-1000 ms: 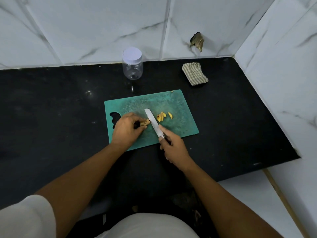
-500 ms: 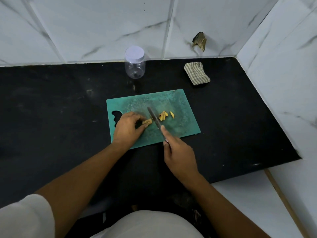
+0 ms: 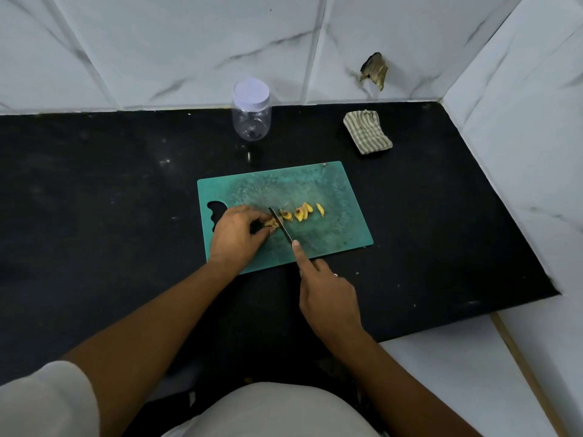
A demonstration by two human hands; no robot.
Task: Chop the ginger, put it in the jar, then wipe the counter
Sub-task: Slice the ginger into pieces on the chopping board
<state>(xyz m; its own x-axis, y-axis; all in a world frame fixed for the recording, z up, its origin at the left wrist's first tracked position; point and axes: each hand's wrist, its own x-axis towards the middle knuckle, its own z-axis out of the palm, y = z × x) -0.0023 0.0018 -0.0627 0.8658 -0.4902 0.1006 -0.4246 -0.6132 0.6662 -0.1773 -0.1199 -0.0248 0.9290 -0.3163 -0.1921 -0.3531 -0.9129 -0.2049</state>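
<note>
Behind the board (image 3: 331, 187), lidded jar (image 3: 251, 111)

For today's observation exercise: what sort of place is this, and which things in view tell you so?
Most likely a home kitchen corner: a black counter against marble-look wall tiles, with a green cutting board where ginger is being sliced with a knife.

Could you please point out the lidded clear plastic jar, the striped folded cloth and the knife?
Clear plastic jar (image 3: 251, 121), head view, transparent body.
Striped folded cloth (image 3: 367, 132), head view, top face.
Knife (image 3: 281, 227), head view, mid-blade.
</note>
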